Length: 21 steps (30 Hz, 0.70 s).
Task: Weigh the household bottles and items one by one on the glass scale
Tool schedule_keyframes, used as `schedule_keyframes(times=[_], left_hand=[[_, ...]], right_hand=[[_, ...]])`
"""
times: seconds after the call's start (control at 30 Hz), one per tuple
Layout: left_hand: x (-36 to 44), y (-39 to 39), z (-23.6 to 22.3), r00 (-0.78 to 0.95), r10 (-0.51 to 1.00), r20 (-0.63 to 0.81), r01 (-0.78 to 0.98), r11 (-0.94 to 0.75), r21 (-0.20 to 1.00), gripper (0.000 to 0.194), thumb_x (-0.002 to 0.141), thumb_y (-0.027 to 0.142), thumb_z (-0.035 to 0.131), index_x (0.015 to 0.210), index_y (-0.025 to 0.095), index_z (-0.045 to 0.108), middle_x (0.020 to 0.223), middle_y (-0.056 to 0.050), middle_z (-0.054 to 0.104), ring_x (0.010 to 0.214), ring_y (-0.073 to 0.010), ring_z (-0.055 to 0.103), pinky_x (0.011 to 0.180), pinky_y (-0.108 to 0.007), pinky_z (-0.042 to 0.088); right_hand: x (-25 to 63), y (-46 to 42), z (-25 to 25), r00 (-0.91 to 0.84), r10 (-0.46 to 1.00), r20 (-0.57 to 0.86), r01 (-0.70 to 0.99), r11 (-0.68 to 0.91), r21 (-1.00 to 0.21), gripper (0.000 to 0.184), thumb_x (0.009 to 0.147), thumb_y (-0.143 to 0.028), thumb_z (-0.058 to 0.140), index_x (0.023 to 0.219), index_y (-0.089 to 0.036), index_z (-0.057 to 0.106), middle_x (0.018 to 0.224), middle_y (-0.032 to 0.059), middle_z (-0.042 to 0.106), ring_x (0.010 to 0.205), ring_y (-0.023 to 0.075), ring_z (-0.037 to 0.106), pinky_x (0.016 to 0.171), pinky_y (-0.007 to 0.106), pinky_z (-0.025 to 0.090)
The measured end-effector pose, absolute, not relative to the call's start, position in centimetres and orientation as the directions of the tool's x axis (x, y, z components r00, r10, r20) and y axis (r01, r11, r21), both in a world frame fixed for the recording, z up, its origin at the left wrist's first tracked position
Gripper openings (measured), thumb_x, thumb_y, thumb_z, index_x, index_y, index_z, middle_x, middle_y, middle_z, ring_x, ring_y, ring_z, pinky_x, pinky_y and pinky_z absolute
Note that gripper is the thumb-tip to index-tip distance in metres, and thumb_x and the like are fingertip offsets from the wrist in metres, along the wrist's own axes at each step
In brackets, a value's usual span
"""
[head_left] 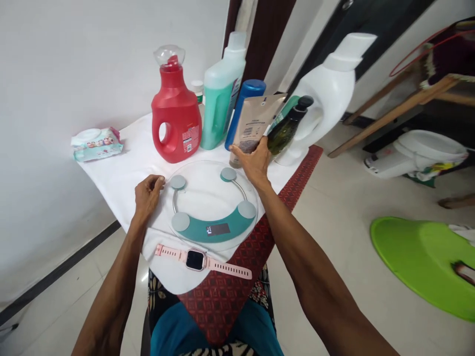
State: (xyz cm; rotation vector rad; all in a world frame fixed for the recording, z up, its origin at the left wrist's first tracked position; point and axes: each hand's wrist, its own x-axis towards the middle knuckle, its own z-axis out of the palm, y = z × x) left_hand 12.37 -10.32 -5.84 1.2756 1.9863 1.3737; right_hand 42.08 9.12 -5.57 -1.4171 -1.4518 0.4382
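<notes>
plainly laid out, from where i stand. item: one tan squeeze tube [259, 114], near the far right of the white cloth [129, 170], cap down and leaning a little, in front of the blue bottle [237, 116] and just beside the dark pump bottle [285, 131]. handling, by my guess: light to middling, soft-walled, giving under pressure, perhaps slick, hardly fragile; the flat crimped end likely floppy. best hold: low across the body, near the cap, squeezed only lightly.

item: right hand [256, 162], reaching forward over the edge of the glass scale [213, 230], forearm slanting in from the near right. thumb on the tube's left side, fingers toward its right side, the lower body pinched between; fingertips partly hidden, so their spacing i cannot tell.

item: left hand [147, 195], low at the scale's left rim, forearm rising from the near left. fingers loosely curled together, thumb close by; whether they pinch the rim, i cannot tell.

item: pink watch [195, 259], laid flat, strap open, nearest the person.
</notes>
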Motion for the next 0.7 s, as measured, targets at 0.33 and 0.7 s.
schedule_keyframes(times=[0.33, 0.7], left_hand=[[12.3, -10.5, -6.9, -0.475, 0.862, 0.178, 0.430, 0.050, 0.902, 0.034, 0.094, 0.052, 0.066, 0.094, 0.020, 0.079, 0.088, -0.006, 0.081, 0.082, -0.0227, 0.073, 0.081, -0.035, 0.056], [4.3, -13.2, -1.5, -0.636, 0.552, 0.540, 0.687, 0.086, 0.721, 0.040, 0.099, 0.054, 0.073, 0.126, 0.024, 0.076, 0.134, -0.013, 0.078, 0.119, -0.0290, 0.072, 0.098, -0.044, 0.063]], right_hand=[[42.8, 5.0, -5.6, 0.133, 0.909, 0.395, 0.481, 0.290, -0.828, 0.087, 0.072, -0.054, 0.085, 0.144, -0.026, 0.045, 0.151, 0.0228, 0.068, 0.126, 0.0368, 0.075, 0.107, 0.061, 0.065], [50.1, -4.5, -7.7, 0.258, 0.942, 0.212, 0.512, 0.053, -0.857, 0.045, 0.078, -0.066, 0.074, 0.102, -0.029, 0.064, 0.091, 0.0095, 0.076, 0.090, 0.0380, 0.079, 0.089, 0.063, 0.067]])
